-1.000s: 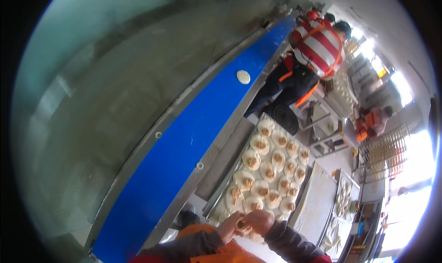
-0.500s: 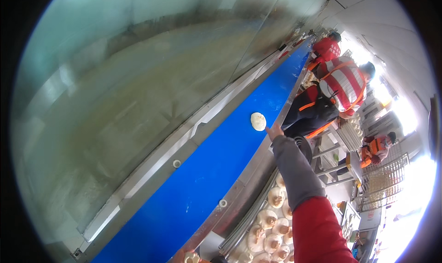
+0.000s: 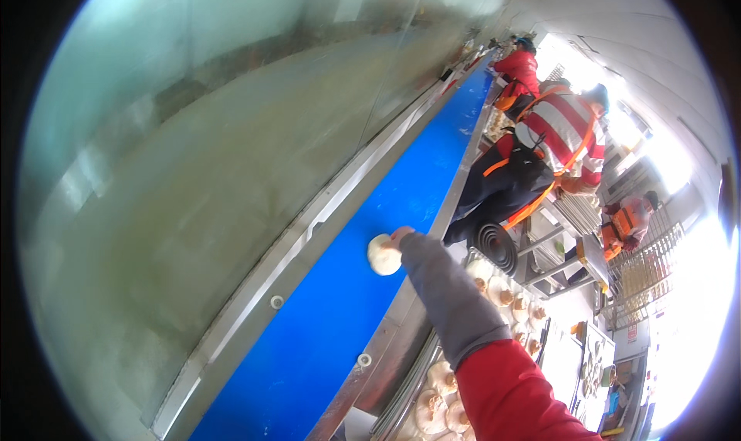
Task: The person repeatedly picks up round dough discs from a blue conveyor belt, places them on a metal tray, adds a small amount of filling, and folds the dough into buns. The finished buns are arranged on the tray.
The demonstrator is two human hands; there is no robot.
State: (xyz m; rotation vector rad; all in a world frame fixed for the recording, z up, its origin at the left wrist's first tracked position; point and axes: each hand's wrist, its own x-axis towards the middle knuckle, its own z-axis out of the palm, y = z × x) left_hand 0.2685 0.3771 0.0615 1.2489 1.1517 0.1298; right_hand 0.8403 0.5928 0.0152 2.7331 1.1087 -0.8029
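One wide greenish wall (image 3: 231,179), smooth and cloudily reflective, takes up most of our left side, while a pale ceiling (image 3: 625,24) spreads at the upper right. Between them we see a long blue belt (image 3: 293,348), flat, with faint white smears, running diagonally away between dull grey metal rails (image 3: 401,310). Along its right side a person in a striped red-and-white top (image 3: 562,136) bends forward, with a person in red (image 3: 519,70) farther up; well apart from the belt, another person (image 3: 629,225) is beside a rack (image 3: 648,271) of thin bars, near a glaring window (image 3: 687,341). Nearer us, a tray (image 3: 421,371) just beside the rail carries soft, pale dough rounds (image 3: 428,419) topped with crumbly brown heaps. Our right arm (image 3: 451,294), grey cloth over the forearm and red above, extends to a dough disc (image 3: 384,256), creamy white, slightly uneven and nearly round, lying on the belt about midway across. The right hand (image 3: 399,238) is at its upper right edge; we cannot tell whether the fingers pinch it, nor how the left hand, outside our view, is held. Two small white rings (image 3: 276,302) sit on the rails, one each side.
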